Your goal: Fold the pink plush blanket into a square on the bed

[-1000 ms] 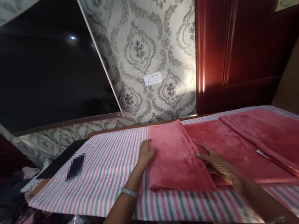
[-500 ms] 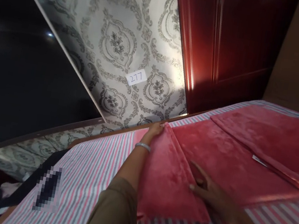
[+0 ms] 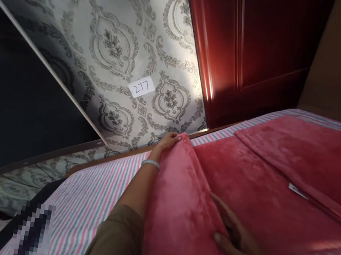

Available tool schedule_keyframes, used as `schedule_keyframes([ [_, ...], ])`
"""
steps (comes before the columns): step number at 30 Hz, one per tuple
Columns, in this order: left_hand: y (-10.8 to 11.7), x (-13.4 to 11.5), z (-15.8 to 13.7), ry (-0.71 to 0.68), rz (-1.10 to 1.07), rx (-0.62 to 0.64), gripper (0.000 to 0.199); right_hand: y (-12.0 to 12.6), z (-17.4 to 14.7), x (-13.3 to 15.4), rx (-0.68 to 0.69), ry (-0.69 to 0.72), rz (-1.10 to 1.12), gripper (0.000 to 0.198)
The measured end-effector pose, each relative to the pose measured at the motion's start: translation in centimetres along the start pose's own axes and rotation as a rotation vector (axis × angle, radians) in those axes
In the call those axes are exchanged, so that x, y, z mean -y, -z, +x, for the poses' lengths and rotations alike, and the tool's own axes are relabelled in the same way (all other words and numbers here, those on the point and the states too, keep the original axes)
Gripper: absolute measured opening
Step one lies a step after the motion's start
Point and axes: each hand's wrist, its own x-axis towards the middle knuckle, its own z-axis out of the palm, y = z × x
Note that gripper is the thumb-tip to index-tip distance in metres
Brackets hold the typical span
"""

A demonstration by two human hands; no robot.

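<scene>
A plush red blanket (image 3: 266, 184) lies on a striped bedsheet (image 3: 90, 188), with a flap folded over at its left end. My left hand (image 3: 168, 140), a silver bangle at the wrist, is closed on the far corner of that flap, close to the wall. Nearer to me, my right hand (image 3: 237, 236) is at the flap's right edge. Its thumb rests on top of the cloth, and its fingers lie along the edge, the tips partly hidden.
The blanket's right part is folded over too, with a white label (image 3: 298, 191) by its edge. Behind the bed stand patterned wallpaper (image 3: 112, 44) with a paper marked 277 (image 3: 142, 87), a dark red wooden panel (image 3: 219, 35) and a large black screen (image 3: 12, 104).
The view has shifted slightly, so the wall and screen sit further left. Both hands stay at the flap, whose far corner looks slightly raised.
</scene>
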Motion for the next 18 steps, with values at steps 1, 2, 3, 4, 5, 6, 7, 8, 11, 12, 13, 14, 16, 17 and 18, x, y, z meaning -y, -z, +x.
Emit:
schedule_keyframes([
  [1,-0.4,-0.7,0.5,-0.019,0.014,-0.007,0.024,0.8,-0.3,0.8,-0.043,0.015,-0.043,0.086],
  [2,-1.0,-1.4,1.0,-0.036,0.027,-0.016,0.023,1.7,-0.5,1.5,-0.095,0.032,-0.089,0.083],
  [3,-1.8,-2.0,1.5,-0.050,0.043,-0.022,0.022,2.7,-0.7,1.8,-0.144,0.045,-0.139,0.082],
  [4,-2.7,-2.5,2.0,-0.059,0.064,-0.024,0.021,3.8,-0.8,1.8,-0.188,0.055,-0.188,0.082],
  [5,-3.8,-2.8,2.5,-0.062,0.089,-0.021,0.020,4.7,-0.9,1.3,-0.222,0.060,-0.235,0.082],
  [6,-5.0,-3.0,2.8,-0.060,0.118,-0.015,0.019,5.6,-0.9,0.5,-0.253,0.067,-0.278,0.082],
  [7,-6.2,-3.0,3.0,-0.053,0.149,-0.009,0.019,6.3,-0.8,-0.6,-0.288,0.081,-0.316,0.081],
  [8,-7.3,-2.8,3.1,-0.042,0.182,-0.006,0.020,6.9,-0.8,-1.9,-0.324,0.104,-0.349,0.080],
  [11,-9.7,-1.6,2.9,-0.007,0.272,-0.026,0.023,7.7,-0.7,-5.2,-0.411,0.154,-0.398,0.074],
  [12,-10.1,-1.2,2.8,0.002,0.296,-0.035,0.023,7.7,-0.8,-5.7,-0.420,0.157,-0.407,0.073],
  [13,-10.4,-0.9,2.7,0.009,0.316,-0.042,0.023,7.8,-0.8,-6.0,-0.421,0.154,-0.417,0.072],
  [14,-10.5,-0.6,2.7,0.013,0.333,-0.044,0.023,7.8,-0.9,-6.1,-0.418,0.147,-0.427,0.071],
  [16,-10.5,-0.3,2.7,0.015,0.357,-0.040,0.022,7.9,-1.1,-5.8,-0.410,0.136,-0.445,0.070],
  [17,-10.4,-0.3,2.7,0.014,0.366,-0.036,0.022,7.9,-1.1,-5.7,-0.410,0.135,-0.449,0.069],
  [18,-10.4,-0.4,2.8,0.011,0.371,-0.034,0.021,8.0,-1.1,-5.5,-0.417,0.139,-0.451,0.069],
])
